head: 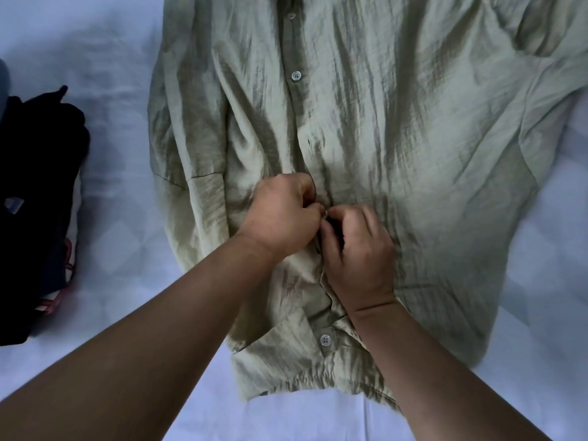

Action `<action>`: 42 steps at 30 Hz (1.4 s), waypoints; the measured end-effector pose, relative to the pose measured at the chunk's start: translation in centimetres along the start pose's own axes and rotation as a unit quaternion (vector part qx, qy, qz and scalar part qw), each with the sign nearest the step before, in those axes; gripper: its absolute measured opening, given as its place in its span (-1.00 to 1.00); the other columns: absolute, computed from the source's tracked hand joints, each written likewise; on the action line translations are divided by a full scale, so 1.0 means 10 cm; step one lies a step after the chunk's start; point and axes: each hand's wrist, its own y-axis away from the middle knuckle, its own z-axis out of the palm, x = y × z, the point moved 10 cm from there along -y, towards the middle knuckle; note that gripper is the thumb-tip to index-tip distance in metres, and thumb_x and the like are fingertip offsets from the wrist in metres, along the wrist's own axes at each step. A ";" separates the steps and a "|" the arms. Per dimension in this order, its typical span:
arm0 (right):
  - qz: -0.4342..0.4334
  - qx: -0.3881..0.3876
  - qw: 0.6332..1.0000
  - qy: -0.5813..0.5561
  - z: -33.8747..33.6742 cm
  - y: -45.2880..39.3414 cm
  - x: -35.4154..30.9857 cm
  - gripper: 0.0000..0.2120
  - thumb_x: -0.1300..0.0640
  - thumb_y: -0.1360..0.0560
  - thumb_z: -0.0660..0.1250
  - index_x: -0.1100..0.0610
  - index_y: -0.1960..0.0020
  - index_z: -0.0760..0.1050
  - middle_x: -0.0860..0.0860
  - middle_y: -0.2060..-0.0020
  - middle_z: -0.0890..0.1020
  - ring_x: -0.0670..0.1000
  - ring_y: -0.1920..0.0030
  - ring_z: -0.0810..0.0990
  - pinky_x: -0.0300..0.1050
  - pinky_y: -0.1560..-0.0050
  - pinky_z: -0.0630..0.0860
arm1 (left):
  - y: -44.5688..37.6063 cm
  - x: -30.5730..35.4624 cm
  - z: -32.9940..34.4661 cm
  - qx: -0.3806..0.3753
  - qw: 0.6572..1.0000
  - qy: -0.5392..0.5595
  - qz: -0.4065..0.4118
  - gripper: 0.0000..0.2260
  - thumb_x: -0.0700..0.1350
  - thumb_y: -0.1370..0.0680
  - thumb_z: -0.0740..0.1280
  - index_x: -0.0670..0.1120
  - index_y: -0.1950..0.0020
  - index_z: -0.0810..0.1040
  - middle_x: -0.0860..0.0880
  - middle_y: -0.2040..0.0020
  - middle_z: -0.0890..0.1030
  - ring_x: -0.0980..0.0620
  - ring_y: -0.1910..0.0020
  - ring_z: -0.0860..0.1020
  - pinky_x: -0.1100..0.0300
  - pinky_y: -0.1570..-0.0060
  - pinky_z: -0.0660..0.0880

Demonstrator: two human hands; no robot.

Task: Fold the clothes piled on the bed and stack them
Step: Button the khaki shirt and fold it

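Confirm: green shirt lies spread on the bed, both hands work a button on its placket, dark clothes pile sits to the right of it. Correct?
Not quite. The head view shows the dark clothes pile to the left of the green shirt, not the right. The rest holds: the shirt lies spread on the bed, and the left hand and right hand work a button on its placket.

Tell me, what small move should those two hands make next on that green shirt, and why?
Probably finish pushing the button through its hole. The left hand and right hand both pinch the front strip of the green shirt at that spot, and an empty buttonhole shows just above, so buttoning seems unfinished before folding.
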 end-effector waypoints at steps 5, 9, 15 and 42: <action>-0.005 -0.008 1.000 0.011 0.01 -0.01 -0.02 -0.73 0.07 -0.55 0.21 0.21 0.08 0.60 0.10 0.24 0.58 0.11 0.31 0.56 -0.06 0.34 0.49 | -0.01 -0.04 0.01 -0.009 0.999 0.041 0.007 -0.87 -0.28 -0.45 0.36 -0.17 0.29 0.46 -0.11 0.33 0.56 -0.05 0.33 0.55 0.15 0.34 0.55; -0.012 -0.011 1.000 0.003 -0.01 -0.02 -0.04 -0.78 0.08 -0.53 0.26 0.19 0.09 0.60 0.07 0.24 0.58 0.09 0.30 0.54 -0.08 0.30 0.45 | -0.01 -0.10 0.06 -0.047 0.989 0.134 -0.035 -0.76 -0.26 -0.30 0.31 -0.16 0.05 0.53 -0.15 0.16 0.66 -0.11 0.13 0.64 -0.10 0.09 0.59; 0.019 -0.009 0.999 -0.027 -0.01 -0.03 0.01 -0.80 0.09 -0.50 0.26 0.22 0.15 0.53 0.10 0.23 0.58 0.11 0.29 0.54 -0.08 0.34 0.46 | -0.09 -0.12 0.11 -0.123 0.973 0.179 -0.082 -0.69 -0.33 -0.40 0.40 -0.08 -0.08 0.47 -0.07 0.25 0.64 0.02 0.28 0.61 0.14 0.23 0.54; 0.024 -0.008 0.997 0.074 0.19 -0.88 0.02 -0.82 0.14 -0.36 0.20 0.22 0.26 0.52 0.15 0.33 0.54 0.21 0.29 0.52 -0.02 0.25 0.42 | -0.41 0.40 -0.49 0.104 0.943 -0.193 0.249 -0.73 0.10 -0.46 0.34 -0.05 0.01 0.65 -0.05 0.11 0.53 -0.05 0.21 0.57 0.22 0.37 0.42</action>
